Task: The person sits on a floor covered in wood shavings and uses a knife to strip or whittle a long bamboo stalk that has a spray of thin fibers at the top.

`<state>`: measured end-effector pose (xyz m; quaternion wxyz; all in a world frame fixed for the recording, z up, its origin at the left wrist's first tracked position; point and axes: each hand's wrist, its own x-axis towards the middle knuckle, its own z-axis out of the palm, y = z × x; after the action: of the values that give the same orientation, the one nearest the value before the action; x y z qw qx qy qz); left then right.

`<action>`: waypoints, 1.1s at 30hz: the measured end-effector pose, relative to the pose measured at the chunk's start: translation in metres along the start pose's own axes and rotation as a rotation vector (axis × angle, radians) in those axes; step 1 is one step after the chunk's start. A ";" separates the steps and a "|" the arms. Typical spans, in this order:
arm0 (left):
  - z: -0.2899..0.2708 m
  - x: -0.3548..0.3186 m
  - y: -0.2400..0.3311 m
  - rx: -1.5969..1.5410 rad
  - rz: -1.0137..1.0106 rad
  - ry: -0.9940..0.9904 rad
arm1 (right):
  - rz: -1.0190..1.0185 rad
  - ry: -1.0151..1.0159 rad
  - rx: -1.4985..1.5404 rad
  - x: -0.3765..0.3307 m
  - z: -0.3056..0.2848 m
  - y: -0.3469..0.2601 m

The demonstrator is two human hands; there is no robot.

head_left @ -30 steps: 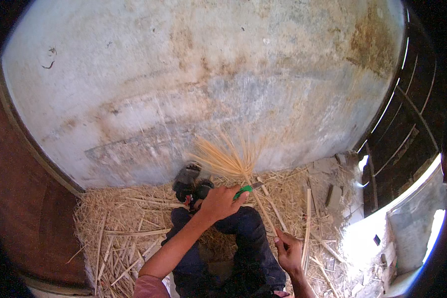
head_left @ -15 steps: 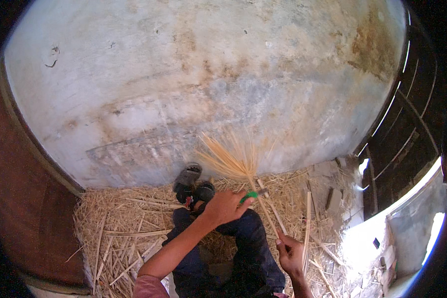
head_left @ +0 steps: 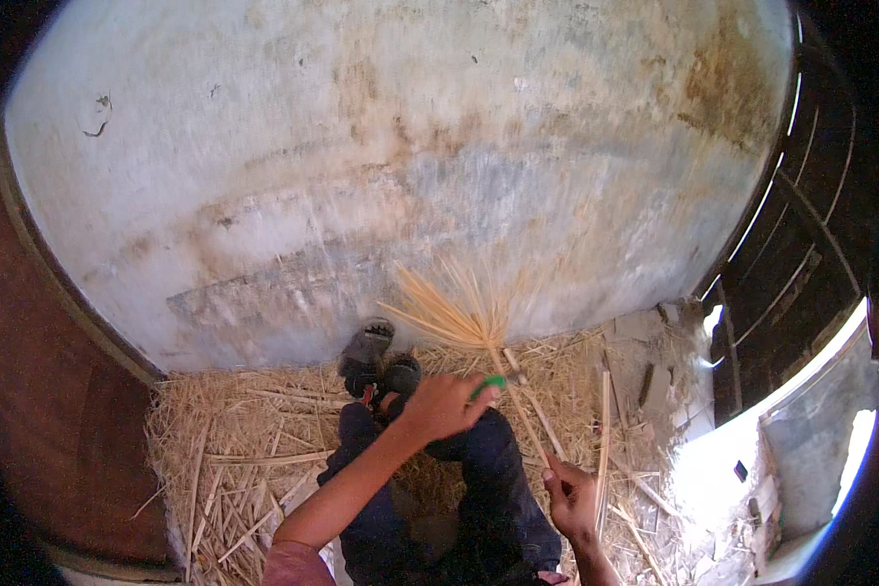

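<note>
My left hand (head_left: 439, 405) is closed on a green-handled knife (head_left: 488, 385), its short dark blade lying across the bamboo strip just below the splayed end. In my right hand (head_left: 571, 495), closed, is the lower end of that pale bamboo strip (head_left: 525, 415). Its far end fans out into many thin slivers (head_left: 454, 313) toward the wall. A second pale strip (head_left: 540, 410) lies close alongside; I cannot tell whether my right hand holds it too. My dark-trousered knees are between and below my hands.
Bamboo shavings and strips (head_left: 254, 459) cover the floor. My dark sandals (head_left: 368, 347) point at a stained plaster wall (head_left: 410, 176). A brown panel (head_left: 59, 391) stands at the left. Bricks (head_left: 654, 386) and a dark slatted wall (head_left: 801, 234) are on the right.
A few slivers in the fan have shifted and spread slightly to the left. Both hands keep nearly the same place and hold.
</note>
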<state>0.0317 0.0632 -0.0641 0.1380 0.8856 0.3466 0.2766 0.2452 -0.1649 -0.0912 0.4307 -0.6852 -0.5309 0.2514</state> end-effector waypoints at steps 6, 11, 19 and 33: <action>-0.018 0.015 0.004 -0.026 0.015 -0.081 | 0.121 0.028 0.049 -0.007 0.000 -0.002; -0.005 0.010 0.008 0.031 -0.015 -0.016 | 0.123 0.006 0.082 -0.004 -0.003 -0.013; -0.022 0.004 0.044 -0.164 0.194 0.128 | 0.181 0.055 0.350 0.002 -0.003 -0.018; -0.015 0.038 0.027 -1.708 -0.171 0.299 | 0.193 0.020 0.444 0.014 -0.002 -0.053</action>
<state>0.0607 0.0711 -0.0255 0.7282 0.4045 0.1002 0.5442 0.2240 -0.1488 -0.0428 0.5499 -0.6239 -0.3903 0.3950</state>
